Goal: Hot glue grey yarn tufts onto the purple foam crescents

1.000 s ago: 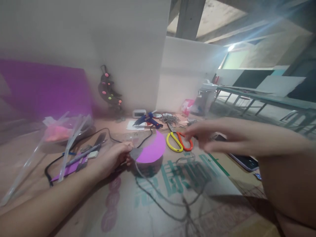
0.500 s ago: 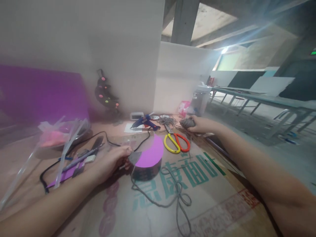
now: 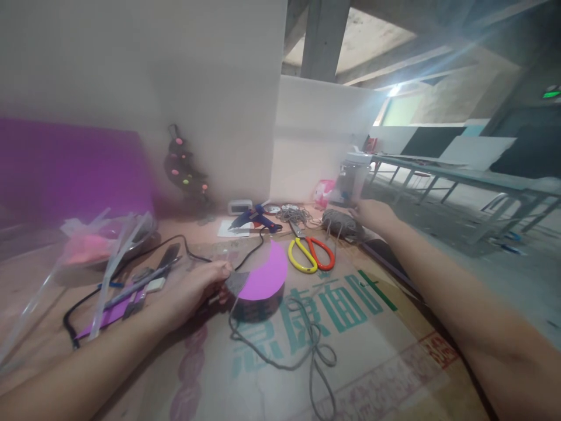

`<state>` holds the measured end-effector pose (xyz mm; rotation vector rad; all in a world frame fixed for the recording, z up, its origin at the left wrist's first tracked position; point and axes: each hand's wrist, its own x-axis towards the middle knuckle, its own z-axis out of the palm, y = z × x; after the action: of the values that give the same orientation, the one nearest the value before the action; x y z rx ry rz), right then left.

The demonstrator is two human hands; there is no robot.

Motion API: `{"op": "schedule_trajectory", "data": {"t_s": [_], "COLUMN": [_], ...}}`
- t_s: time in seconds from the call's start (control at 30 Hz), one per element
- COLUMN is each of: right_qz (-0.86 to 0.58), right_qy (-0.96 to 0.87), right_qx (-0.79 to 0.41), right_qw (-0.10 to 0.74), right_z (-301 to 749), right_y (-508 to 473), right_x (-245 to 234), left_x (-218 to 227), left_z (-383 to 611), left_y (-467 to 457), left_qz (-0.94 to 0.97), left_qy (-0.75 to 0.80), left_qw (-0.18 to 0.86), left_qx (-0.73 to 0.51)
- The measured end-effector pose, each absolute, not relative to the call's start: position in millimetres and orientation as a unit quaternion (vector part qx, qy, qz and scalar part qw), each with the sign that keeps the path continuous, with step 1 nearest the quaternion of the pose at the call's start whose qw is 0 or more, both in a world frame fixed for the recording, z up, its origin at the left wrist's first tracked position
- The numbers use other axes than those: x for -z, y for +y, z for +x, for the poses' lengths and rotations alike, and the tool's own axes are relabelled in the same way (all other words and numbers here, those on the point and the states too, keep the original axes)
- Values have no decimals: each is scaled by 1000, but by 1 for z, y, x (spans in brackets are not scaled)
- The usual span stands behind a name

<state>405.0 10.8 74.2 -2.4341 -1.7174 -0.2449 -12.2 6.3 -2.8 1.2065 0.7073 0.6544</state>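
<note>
Two arms showed, both bare right to the frame edge. L hand [image 3: 193,289] & wrist were bare as well. L forearm was long & slender, widening twd the bottom-left corner. R hand [image 3: 374,215] was bare too, small in the pic & soft w/ blur, so its fingers were hard to tell apart. R forearm was smooth & thickest nr the bottom-right corner. Nails, skin marks etc. were too blurred to make out. Rest of the body was out of frame.
</note>
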Motion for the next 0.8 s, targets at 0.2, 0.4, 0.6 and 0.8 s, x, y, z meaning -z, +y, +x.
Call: {"op": "schedule_trajectory", "data": {"t_s": [0.2,0.4,0.6,0.8], "right_qz": [-795,-774,-758,-771], "right_qy": [-599,-620,-635,-619], "right_qx": [97,114,136,149], "right_qw": [10,-54,-54,-24], "right_z": [398,380,377,364], "right_y": [5,6,9,4], "right_x": [-90,-74,-61,-53], "left_x": [7,7,8,10], "left_z": [-13,-14,-15,-16], "left_y": [9,10,10,13], "left_qz": [542,564,586,610], "left_qy": [315,316,321,307], "left_qw": [719,706,686,675], "left_qx": [-299,-290,-287,-279]}}
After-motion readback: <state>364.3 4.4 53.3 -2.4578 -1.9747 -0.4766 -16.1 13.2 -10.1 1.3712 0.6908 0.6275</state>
